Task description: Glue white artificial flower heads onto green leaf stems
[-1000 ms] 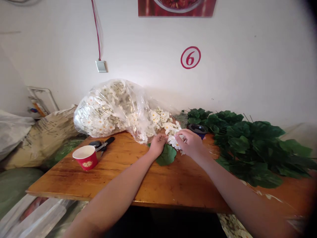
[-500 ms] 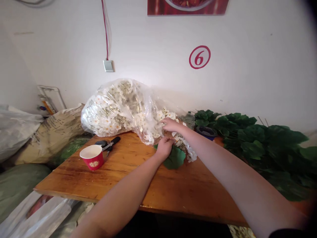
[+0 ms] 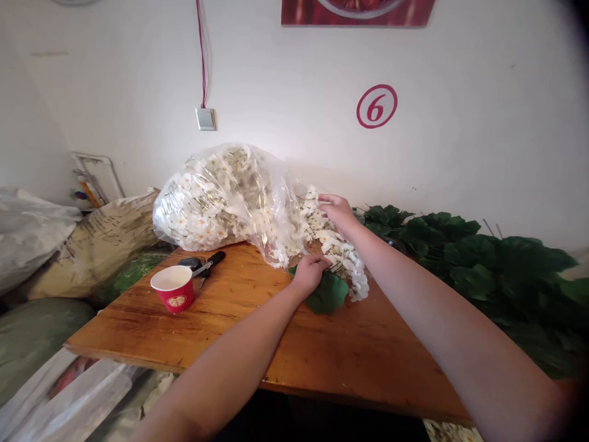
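Observation:
In the head view my left hand [image 3: 310,274] is closed in a pinch over the table, on thin stems of artificial flowers. A round green leaf [image 3: 329,293] spreads under and beside that hand, and a spray of white flowers [image 3: 353,270] lies to its right. Farther back, my right hand [image 3: 339,213] has its fingers stretched out and apart, close to loose white flowers [image 3: 313,212] at the mouth of a clear plastic bag [image 3: 239,184]. The bag is stuffed with more white flowers. Whether the right fingertips touch a flower is hard to make out.
A red and white paper cup [image 3: 173,293] stands at the left of the wooden table [image 3: 221,344], near keys with a black handle [image 3: 214,259]. Dark green artificial leaves [image 3: 483,258] are heaped at the right. Filled sacks [image 3: 101,233] lie beyond the left edge.
My right hand has lifted and moved back and right, with its fingers spreading. More of the white flowers now show beneath it. My left hand stays nearly in place.

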The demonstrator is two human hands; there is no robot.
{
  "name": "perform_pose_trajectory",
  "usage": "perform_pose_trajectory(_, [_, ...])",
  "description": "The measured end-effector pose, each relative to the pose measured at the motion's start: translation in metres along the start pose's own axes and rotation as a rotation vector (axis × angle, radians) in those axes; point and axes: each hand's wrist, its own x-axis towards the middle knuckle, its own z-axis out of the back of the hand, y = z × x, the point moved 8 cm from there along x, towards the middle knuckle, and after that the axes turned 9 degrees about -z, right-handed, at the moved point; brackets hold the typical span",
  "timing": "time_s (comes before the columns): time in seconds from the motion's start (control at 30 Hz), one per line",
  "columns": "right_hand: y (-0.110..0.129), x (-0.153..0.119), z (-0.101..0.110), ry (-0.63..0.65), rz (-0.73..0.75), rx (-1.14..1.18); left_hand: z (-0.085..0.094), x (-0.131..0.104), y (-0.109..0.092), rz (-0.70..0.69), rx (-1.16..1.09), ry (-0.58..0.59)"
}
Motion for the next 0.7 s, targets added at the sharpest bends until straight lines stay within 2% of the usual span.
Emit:
perform_pose_trajectory(0.17, [0.012,-0.032,0.036,-0.051,0.036,0.148,0.002,0.002,0.005,0.016,0.009,-0.011])
perform_pose_trajectory(0.27, [0.009,-0.054,0.056,-0.09,0.032,0.124,0.003,0.003,0.006,0.012,0.027,-0.011])
perform_pose_trajectory(0.37, [0.004,-0.066,0.069,-0.07,0.006,0.031,0.005,0.001,0.004,0.033,0.028,-0.029])
perform_pose_trajectory(0.47, [0.004,-0.071,0.074,0.023,-0.015,-0.137,0.004,-0.001,-0.001,0.047,-0.001,-0.034])
perform_pose_trajectory(0.57, [0.014,-0.078,0.073,0.119,0.006,-0.31,0.003,-0.002,-0.004,0.04,-0.013,-0.031])
perform_pose_trajectory(0.7, [0.03,-0.087,0.07,0.163,0.034,-0.394,0.003,-0.001,-0.005,0.032,0.002,-0.019])
